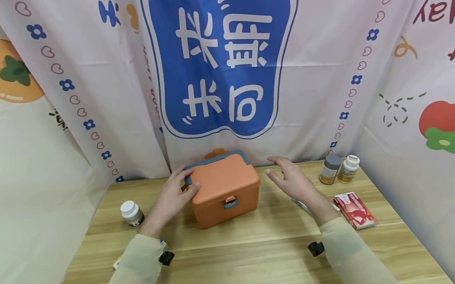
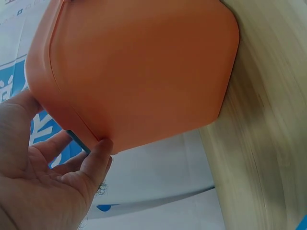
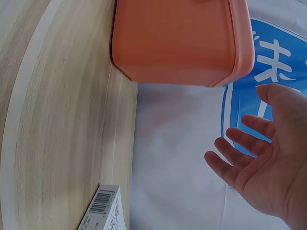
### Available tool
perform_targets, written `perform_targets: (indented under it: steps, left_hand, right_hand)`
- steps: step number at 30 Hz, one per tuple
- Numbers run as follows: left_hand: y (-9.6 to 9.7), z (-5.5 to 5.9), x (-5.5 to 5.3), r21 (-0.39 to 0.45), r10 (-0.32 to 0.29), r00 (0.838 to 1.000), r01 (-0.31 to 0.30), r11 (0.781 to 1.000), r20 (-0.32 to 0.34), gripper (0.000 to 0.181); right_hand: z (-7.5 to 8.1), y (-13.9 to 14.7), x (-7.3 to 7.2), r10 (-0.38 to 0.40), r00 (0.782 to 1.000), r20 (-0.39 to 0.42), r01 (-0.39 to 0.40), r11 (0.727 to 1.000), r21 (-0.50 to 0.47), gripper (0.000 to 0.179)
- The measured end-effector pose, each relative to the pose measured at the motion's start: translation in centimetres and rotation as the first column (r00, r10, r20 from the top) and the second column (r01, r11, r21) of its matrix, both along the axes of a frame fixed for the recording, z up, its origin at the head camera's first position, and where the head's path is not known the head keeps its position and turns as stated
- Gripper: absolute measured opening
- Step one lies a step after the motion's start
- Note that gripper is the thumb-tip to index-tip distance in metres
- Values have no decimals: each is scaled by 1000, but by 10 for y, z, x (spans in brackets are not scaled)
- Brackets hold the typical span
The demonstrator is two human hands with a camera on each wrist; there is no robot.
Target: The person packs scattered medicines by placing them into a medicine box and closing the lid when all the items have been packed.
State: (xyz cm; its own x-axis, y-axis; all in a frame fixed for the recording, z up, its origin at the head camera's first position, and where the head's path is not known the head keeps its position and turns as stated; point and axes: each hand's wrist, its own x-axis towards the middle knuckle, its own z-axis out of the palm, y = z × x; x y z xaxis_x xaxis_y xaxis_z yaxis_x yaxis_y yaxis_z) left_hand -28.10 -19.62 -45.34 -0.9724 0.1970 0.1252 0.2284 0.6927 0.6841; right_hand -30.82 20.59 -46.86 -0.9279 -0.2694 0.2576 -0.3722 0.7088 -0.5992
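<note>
An orange lidded box [image 1: 226, 211] stands toward the back of the wooden table, its lid down. It has a blue-grey handle [image 1: 237, 153] along the back and a small latch [image 1: 230, 202] in front. My left hand [image 1: 170, 198] grips its left end at the lid, the thumb on the lid and the fingers at the handle's end. In the left wrist view, fingertips [image 2: 100, 148] press against the box side. My right hand [image 1: 296, 183] is held in the air to the right of the box, fingers spread and apart from it, palm toward it.
A white-capped bottle [image 1: 132, 213] stands at the left. At the back right are a dark-lidded jar [image 1: 330, 169] and another white-capped bottle [image 1: 349, 169], with a red and white carton [image 1: 355, 212] in front. A slim item [image 1: 301, 206] lies partly under the right wrist. Printed curtains [image 1: 311, 105] enclose the table.
</note>
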Motion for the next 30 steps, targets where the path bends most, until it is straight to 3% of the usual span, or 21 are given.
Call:
perform_targets:
  steps: [16,23,30]
  left_hand:
    - [23,-4,-4,41,-46,999,46,998,10,69]
    - [29,-4,-5,62,-55,998,53,997,39,69]
    - [25,-6,-4,95,-64,997,61,994,30,68]
  right_hand:
    - [-2,-12,-2,34,999,31,-32,998,-47,62]
    - [-4,-15,-3,98,991,91,-79,978,-191,58]
    - [-6,-15,-1,117,976,183,-65,961,-268,60]
